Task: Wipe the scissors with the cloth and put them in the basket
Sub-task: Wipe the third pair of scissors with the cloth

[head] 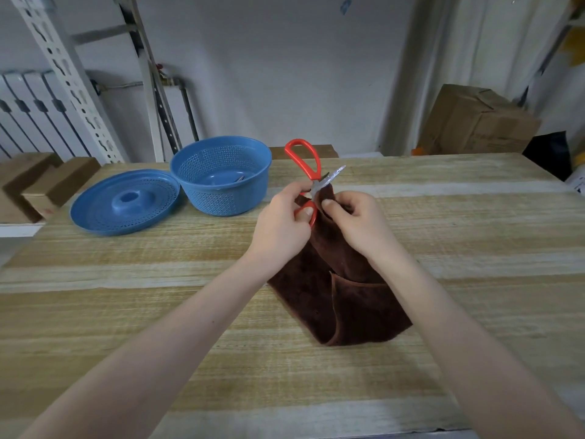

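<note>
Red-handled scissors are held up over the table's middle, blades spread apart. My left hand grips the lower red handle loop. My right hand pinches a dark brown cloth around one blade, so that blade is mostly hidden. The other blade points up and to the right, bare. The rest of the cloth hangs down and lies folded on the wooden table. A blue perforated basket stands to the left at the back, with something small and metallic inside.
A blue perforated lid lies next to the basket on its left. Cardboard boxes sit behind the table at the right, and more boxes at the left. A metal shelf post stands at the back left.
</note>
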Demonstrator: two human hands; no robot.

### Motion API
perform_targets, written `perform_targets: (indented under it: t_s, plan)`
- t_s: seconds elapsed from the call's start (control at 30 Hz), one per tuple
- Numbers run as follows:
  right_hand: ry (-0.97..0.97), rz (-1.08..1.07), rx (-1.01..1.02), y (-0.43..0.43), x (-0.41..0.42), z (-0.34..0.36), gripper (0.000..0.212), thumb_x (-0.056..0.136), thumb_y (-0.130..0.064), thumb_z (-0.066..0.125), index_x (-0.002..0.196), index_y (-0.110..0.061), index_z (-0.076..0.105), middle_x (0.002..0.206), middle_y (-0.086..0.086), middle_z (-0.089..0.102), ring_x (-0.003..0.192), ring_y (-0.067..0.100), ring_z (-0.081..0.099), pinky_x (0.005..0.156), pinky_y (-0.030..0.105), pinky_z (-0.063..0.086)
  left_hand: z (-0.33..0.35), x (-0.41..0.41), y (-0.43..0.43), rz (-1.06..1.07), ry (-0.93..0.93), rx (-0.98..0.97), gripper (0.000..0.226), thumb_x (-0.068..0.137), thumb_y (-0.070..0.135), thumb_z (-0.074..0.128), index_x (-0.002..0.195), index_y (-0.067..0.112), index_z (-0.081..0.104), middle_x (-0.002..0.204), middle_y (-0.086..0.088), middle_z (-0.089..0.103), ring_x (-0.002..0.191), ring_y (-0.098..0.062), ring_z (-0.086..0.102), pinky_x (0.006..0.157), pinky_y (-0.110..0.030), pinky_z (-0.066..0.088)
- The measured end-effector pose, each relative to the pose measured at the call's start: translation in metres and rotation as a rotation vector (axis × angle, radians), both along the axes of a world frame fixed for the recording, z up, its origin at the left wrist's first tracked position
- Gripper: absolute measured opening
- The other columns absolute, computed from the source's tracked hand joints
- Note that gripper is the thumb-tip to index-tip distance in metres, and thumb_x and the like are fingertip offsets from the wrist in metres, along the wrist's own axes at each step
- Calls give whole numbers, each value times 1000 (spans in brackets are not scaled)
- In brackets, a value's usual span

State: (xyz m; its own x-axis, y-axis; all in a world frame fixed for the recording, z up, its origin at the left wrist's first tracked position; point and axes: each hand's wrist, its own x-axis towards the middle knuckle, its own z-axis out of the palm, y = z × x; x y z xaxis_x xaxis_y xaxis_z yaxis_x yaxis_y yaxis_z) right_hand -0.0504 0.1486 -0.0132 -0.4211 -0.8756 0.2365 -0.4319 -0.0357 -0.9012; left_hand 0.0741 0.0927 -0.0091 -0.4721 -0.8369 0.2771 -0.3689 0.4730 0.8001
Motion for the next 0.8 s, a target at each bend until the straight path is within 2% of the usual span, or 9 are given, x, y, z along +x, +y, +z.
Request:
perform_targets:
  t_s: [0.03,0.1,0.17,0.3,0.4,0.47,0.57,0.7,0.8]
  plan:
    - [-22,4,11,0,-1,4,28,93,-17,57,85,7,66,82,30,64,69,33,56,64,34,41,2,-1,1,2,-6,-21,40,91,7,52,125,28,55,66,7,57,63,-17,55,76,-39,53]
    - [-74,11,27,-1,-2,11,22,92,-12,57,81,2,68,74,19,65,68,23,57,66,30,41,5,-1,4,-11,-34,-67,40,90,4,51,124,26,54,60,13,51,60,-10,50,72,-33,47]
    - [-150,17,19,-4,1,15,22,93,-13,57,77,-2,68,71,10,64,68,13,57,64,27,42,10,0,7,-36,-52,-88,39,90,3,50,122,25,54,61,13,51,63,-12,52,74,-35,49]
    - [-247,15,-45,-5,6,8,33,91,-18,60,82,14,59,74,21,60,71,21,53,68,33,39,14,5,3,-29,-62,-65,43,90,5,51,122,33,55,66,16,56,70,-15,58,81,-40,55]
    - [-237,6,-4,-1,6,1,30,93,-12,60,63,-6,60,60,0,56,61,10,51,61,27,38,12,9,0,-22,-55,-47,42,90,6,52,123,32,57,73,16,59,80,-22,64,82,-42,55]
    - [-206,-1,18,-1,7,-1,32,92,-14,60,60,-10,59,57,-3,54,59,9,50,60,27,36,10,9,1,-16,-46,-24,41,91,5,51,123,30,58,74,14,59,84,-25,65,82,-44,55]
    - [-263,2,20,0,3,1,27,89,-20,62,72,2,65,69,11,59,69,20,55,69,34,41,9,7,4,-5,-34,-11,41,91,6,52,124,31,56,75,8,62,85,-24,66,83,-44,55]
    - [-548,-19,-37,5,1,0,19,91,-15,62,80,-9,75,88,16,73,88,30,70,89,43,54,11,5,8,-22,-49,-30,42,91,8,51,124,33,53,75,1,67,81,-24,66,81,-42,54]
    - [-642,-31,-55,5,1,-7,21,92,-15,60,99,0,74,108,19,71,108,30,66,101,47,49,11,6,14,7,-79,-83,42,91,8,52,127,30,53,85,3,68,88,-24,64,82,-35,50]
